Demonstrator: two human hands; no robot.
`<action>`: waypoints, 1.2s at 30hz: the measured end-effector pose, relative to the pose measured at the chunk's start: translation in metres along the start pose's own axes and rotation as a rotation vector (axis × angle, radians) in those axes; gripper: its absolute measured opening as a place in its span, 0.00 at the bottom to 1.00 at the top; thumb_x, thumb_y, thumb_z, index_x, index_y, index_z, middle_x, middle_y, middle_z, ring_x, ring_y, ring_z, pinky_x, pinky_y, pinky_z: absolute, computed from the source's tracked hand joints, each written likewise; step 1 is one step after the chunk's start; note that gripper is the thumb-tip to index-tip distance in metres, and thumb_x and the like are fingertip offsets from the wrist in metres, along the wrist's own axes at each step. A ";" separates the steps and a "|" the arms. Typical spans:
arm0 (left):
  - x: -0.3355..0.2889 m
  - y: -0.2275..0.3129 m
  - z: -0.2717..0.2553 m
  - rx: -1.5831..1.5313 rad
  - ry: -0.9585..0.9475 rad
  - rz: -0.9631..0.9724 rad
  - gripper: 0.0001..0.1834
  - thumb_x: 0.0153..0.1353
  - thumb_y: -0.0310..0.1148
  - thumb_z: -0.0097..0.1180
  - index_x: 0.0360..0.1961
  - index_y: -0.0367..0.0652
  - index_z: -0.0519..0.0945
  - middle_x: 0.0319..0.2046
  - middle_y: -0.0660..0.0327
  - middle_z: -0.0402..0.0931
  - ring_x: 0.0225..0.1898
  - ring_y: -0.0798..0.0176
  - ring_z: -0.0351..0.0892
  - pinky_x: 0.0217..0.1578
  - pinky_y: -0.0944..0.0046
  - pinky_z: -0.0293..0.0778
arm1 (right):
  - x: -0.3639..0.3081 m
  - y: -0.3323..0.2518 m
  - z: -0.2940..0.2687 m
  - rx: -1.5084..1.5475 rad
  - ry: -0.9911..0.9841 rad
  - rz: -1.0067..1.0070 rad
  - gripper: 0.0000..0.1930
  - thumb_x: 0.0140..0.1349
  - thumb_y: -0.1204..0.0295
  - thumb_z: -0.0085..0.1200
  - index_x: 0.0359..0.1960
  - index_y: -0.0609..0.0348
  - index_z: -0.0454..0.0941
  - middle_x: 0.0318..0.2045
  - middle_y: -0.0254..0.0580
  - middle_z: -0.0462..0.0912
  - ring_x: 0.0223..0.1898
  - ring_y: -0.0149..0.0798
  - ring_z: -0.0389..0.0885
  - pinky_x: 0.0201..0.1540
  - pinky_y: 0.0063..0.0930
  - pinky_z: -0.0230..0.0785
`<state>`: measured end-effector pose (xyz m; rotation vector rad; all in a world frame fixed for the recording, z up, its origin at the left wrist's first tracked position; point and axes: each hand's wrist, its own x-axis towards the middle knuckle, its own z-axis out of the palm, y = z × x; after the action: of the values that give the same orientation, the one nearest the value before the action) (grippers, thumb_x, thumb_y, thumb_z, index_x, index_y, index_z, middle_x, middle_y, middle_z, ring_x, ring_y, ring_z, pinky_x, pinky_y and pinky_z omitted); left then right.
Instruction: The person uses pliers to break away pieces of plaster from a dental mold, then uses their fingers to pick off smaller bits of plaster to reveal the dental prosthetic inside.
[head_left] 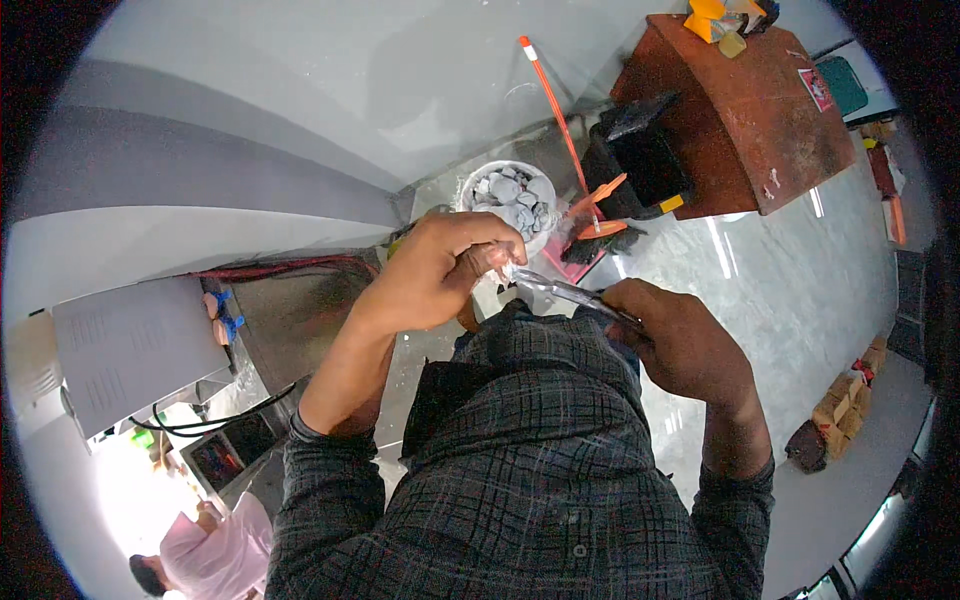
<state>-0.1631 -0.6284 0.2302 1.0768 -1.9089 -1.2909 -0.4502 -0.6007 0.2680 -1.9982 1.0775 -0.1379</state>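
Note:
My right hand (pixel 685 342) is closed round the end of a long, shiny metal tool (pixel 565 290) that looks like a knife. The tool slants up and left, and its far end reaches the fingers of my left hand (pixel 430 272). Those fingers are pinched on a small whitish piece (pixel 509 272), whose kind I cannot make out. Just beyond my left hand stands a round white bucket (pixel 551 222), partly hidden by it. Grey-white lumps or peelings (pixel 505 189) fill the bucket.
Behind the bucket, an orange-handled stick (pixel 556 110) leans beside a black bin (pixel 640 160) and a pink dustpan (pixel 578 268). A brown desk (pixel 745 110) stands far right. A grey box (pixel 140 340) is at left. Another person in pink (pixel 215 545) is lower left; cardboard (pixel 845 405) lies right.

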 end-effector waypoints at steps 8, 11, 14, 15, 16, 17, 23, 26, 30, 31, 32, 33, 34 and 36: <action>-0.003 0.012 0.006 0.537 -0.044 0.130 0.18 0.46 0.15 0.51 0.40 0.39 0.78 0.34 0.52 0.77 0.36 0.40 0.78 0.34 0.51 0.73 | -0.002 0.002 0.010 -0.278 -0.024 0.178 0.08 0.65 0.71 0.45 0.43 0.57 0.63 0.31 0.54 0.82 0.33 0.58 0.83 0.33 0.52 0.72; -0.003 0.014 0.013 0.546 0.041 0.118 0.19 0.47 0.14 0.52 0.41 0.39 0.79 0.34 0.50 0.78 0.36 0.41 0.79 0.36 0.51 0.73 | -0.001 0.002 0.013 -0.333 0.035 0.155 0.09 0.65 0.72 0.45 0.45 0.57 0.65 0.34 0.52 0.81 0.33 0.55 0.83 0.33 0.48 0.73; -0.001 0.003 0.012 0.339 0.103 0.063 0.14 0.55 0.15 0.52 0.43 0.38 0.80 0.36 0.48 0.80 0.39 0.45 0.81 0.41 0.58 0.75 | -0.003 0.002 0.010 -0.359 0.088 0.081 0.12 0.64 0.72 0.47 0.49 0.56 0.68 0.39 0.50 0.81 0.36 0.52 0.82 0.37 0.45 0.73; -0.001 0.001 0.012 0.307 0.103 0.048 0.12 0.58 0.17 0.53 0.43 0.38 0.80 0.37 0.49 0.81 0.39 0.47 0.81 0.42 0.58 0.75 | -0.004 0.003 0.011 -0.339 0.101 0.063 0.14 0.63 0.72 0.49 0.50 0.56 0.69 0.41 0.49 0.81 0.37 0.52 0.81 0.39 0.45 0.73; -0.001 0.001 0.012 0.275 0.104 0.033 0.10 0.61 0.19 0.54 0.43 0.38 0.80 0.37 0.49 0.81 0.39 0.49 0.81 0.42 0.59 0.75 | -0.004 0.004 0.011 -0.319 0.115 0.044 0.15 0.63 0.71 0.50 0.52 0.55 0.70 0.43 0.49 0.80 0.39 0.51 0.81 0.40 0.44 0.73; -0.001 0.000 0.013 0.234 0.134 0.044 0.09 0.63 0.20 0.53 0.43 0.37 0.81 0.36 0.50 0.81 0.39 0.51 0.81 0.42 0.59 0.74 | -0.004 0.004 0.010 -0.292 0.122 0.043 0.15 0.63 0.71 0.51 0.52 0.55 0.72 0.44 0.48 0.80 0.41 0.52 0.80 0.43 0.44 0.72; -0.001 -0.006 0.016 0.124 0.200 0.063 0.07 0.67 0.24 0.51 0.42 0.37 0.81 0.36 0.52 0.82 0.38 0.54 0.80 0.43 0.61 0.74 | -0.005 0.004 0.011 -0.119 0.143 0.033 0.15 0.64 0.72 0.53 0.52 0.55 0.73 0.48 0.48 0.79 0.48 0.54 0.78 0.50 0.46 0.71; 0.000 -0.005 0.015 0.139 0.184 0.076 0.08 0.65 0.23 0.53 0.44 0.38 0.80 0.37 0.49 0.82 0.38 0.47 0.82 0.42 0.58 0.76 | -0.004 0.005 0.014 -0.116 0.150 0.035 0.15 0.64 0.72 0.54 0.52 0.55 0.73 0.48 0.48 0.78 0.50 0.54 0.78 0.52 0.46 0.70; 0.000 -0.003 0.015 0.113 0.181 0.061 0.07 0.66 0.24 0.53 0.43 0.38 0.80 0.37 0.49 0.82 0.38 0.48 0.82 0.42 0.58 0.76 | -0.002 -0.002 0.009 -0.144 0.089 0.099 0.15 0.64 0.73 0.54 0.52 0.56 0.73 0.48 0.49 0.78 0.49 0.54 0.78 0.51 0.44 0.71; 0.000 -0.004 0.016 0.107 0.185 0.066 0.07 0.66 0.25 0.54 0.43 0.37 0.80 0.36 0.49 0.81 0.38 0.48 0.82 0.42 0.57 0.75 | -0.002 -0.002 0.009 -0.140 0.075 0.110 0.15 0.64 0.73 0.54 0.52 0.56 0.73 0.47 0.49 0.78 0.49 0.54 0.78 0.51 0.44 0.72; 0.000 -0.004 0.017 0.108 0.187 0.070 0.07 0.67 0.27 0.53 0.42 0.37 0.81 0.36 0.51 0.82 0.37 0.53 0.81 0.41 0.60 0.75 | -0.001 0.000 0.011 -0.106 0.094 0.093 0.14 0.64 0.72 0.54 0.51 0.56 0.73 0.46 0.50 0.79 0.48 0.55 0.79 0.50 0.44 0.72; 0.001 -0.004 0.017 0.110 0.189 0.074 0.09 0.69 0.29 0.51 0.42 0.36 0.81 0.35 0.52 0.82 0.37 0.57 0.80 0.40 0.62 0.74 | -0.001 0.005 0.015 -0.073 0.113 0.075 0.14 0.64 0.72 0.55 0.50 0.56 0.73 0.45 0.50 0.79 0.46 0.56 0.79 0.49 0.45 0.72; 0.001 -0.004 0.018 0.112 0.192 0.078 0.11 0.71 0.31 0.50 0.41 0.36 0.82 0.34 0.54 0.82 0.36 0.62 0.79 0.39 0.64 0.74 | 0.000 0.006 0.017 -0.039 0.132 0.057 0.13 0.64 0.71 0.55 0.50 0.56 0.73 0.44 0.51 0.79 0.45 0.57 0.80 0.47 0.45 0.73; -0.002 0.005 0.016 -0.038 0.145 -0.097 0.11 0.71 0.32 0.51 0.41 0.36 0.82 0.35 0.56 0.82 0.34 0.65 0.78 0.36 0.66 0.73 | -0.002 0.001 0.013 0.023 0.102 0.115 0.11 0.64 0.70 0.55 0.47 0.56 0.72 0.40 0.52 0.80 0.42 0.59 0.80 0.44 0.46 0.72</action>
<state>-0.1765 -0.6188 0.2293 1.2220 -1.7375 -1.2606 -0.4464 -0.5919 0.2593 -1.9209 1.2469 -0.1918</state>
